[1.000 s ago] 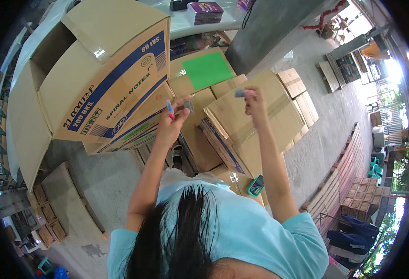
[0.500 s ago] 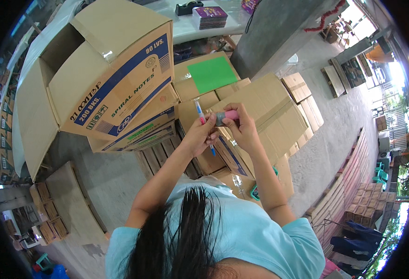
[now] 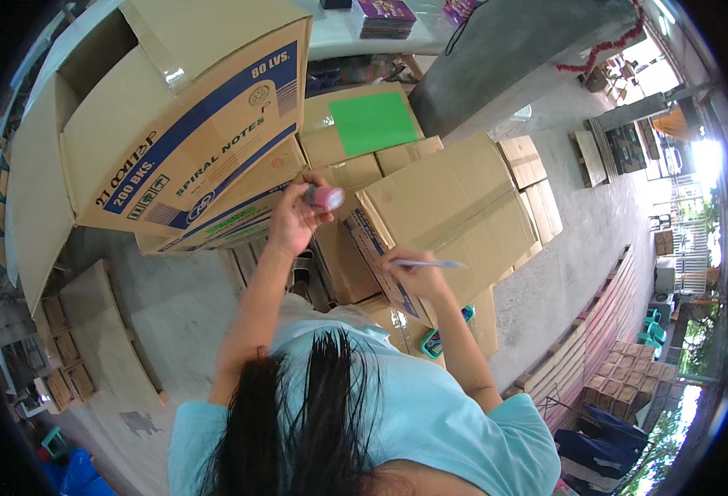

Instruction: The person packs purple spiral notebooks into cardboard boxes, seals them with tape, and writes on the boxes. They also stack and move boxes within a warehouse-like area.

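Observation:
My left hand [image 3: 296, 221] is raised and closed around a short cylinder with a pink end [image 3: 325, 197], right beside the large cardboard box with a blue stripe [image 3: 182, 140]. Lower down, my right hand [image 3: 409, 277] grips a thin pen [image 3: 432, 264] that points right. It rests against the side of a closed brown carton [image 3: 463, 207]. My hair and light blue shirt fill the lower middle of the view.
A carton with a green sheet [image 3: 372, 122] on top stands behind the closed one. A teal basket [image 3: 438, 341] sits on the floor near my right arm. There are a white table with books [image 3: 389, 18] at the top, stacked small boxes [image 3: 620, 384] at lower right and wooden pallets [image 3: 99, 339] at left.
My hands were apart, met in front of me, and have separated again. The right hand has dropped to the closed carton with the pen, while the left stays up with the pink-ended cylinder.

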